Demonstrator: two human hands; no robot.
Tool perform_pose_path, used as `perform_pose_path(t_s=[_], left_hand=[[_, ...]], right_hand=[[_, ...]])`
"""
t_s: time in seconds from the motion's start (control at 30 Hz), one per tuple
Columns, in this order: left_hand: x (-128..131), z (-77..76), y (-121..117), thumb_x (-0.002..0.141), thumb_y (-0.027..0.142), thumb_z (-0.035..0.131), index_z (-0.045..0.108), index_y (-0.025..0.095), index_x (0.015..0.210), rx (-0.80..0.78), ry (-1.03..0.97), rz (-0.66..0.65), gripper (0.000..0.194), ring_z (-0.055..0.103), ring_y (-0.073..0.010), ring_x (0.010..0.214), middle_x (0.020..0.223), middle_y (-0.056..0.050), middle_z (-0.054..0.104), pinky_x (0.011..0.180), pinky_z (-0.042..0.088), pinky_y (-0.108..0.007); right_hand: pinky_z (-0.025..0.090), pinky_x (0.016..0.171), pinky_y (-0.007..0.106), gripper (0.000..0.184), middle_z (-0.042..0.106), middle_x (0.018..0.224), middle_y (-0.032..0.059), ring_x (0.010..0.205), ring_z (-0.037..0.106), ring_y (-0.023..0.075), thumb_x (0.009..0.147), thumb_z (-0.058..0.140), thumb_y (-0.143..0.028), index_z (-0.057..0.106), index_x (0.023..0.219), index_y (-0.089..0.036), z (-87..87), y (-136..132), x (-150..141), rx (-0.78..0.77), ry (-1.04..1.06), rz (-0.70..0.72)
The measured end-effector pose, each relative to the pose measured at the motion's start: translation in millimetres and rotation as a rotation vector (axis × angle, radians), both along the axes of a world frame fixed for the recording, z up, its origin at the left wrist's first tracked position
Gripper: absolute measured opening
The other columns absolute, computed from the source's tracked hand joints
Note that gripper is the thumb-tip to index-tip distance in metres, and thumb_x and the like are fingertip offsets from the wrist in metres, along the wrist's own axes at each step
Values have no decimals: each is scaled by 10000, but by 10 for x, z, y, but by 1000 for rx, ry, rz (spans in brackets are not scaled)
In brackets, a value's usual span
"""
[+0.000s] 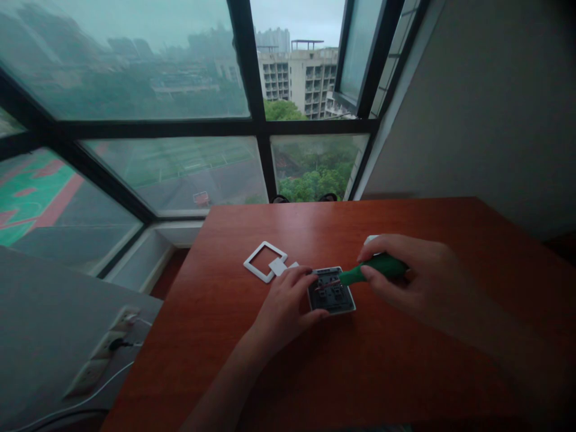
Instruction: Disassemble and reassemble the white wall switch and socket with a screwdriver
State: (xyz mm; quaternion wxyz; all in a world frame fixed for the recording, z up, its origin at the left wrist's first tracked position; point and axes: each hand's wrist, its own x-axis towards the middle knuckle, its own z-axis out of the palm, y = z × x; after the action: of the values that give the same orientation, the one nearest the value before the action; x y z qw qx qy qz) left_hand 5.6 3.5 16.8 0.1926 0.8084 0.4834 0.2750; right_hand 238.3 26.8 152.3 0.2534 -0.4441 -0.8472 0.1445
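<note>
A square wall switch (335,297), white-rimmed with a dark inner side facing up, lies on the brown table. My left hand (290,300) grips it along its left side, fingers at the far edge and thumb at the near one. In my right hand (405,270) is a screwdriver with a green handle (380,268), held at a slant. Its shaft points left across the inside of the switch; exactly where the tip rests is too small to tell. Behind my left fingers lie a white square frame (251,273) and a small white plate (277,267) overlapping its corner.
A white item (371,239) shows partly behind my right hand. The table (216,336) reaches toward dark-framed windows (258,128). Wall sockets (105,345) with plugged-in cables sit low at the left, and a plain wall (486,120) stands at the right.
</note>
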Motion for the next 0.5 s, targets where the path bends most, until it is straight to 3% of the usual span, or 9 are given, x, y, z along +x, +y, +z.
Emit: perform_pose_path(t_s=[0.5], left_hand=[[-1, 2, 10, 702, 346, 816, 535, 240, 1259, -10, -13, -15, 633, 495, -321, 1236, 1340, -116, 521, 1033, 417, -513]], right_hand=[[332, 598, 275, 45, 622, 783, -3, 663, 544, 136, 848, 536, -206, 578, 849, -189, 157, 51, -220, 36, -194, 108]])
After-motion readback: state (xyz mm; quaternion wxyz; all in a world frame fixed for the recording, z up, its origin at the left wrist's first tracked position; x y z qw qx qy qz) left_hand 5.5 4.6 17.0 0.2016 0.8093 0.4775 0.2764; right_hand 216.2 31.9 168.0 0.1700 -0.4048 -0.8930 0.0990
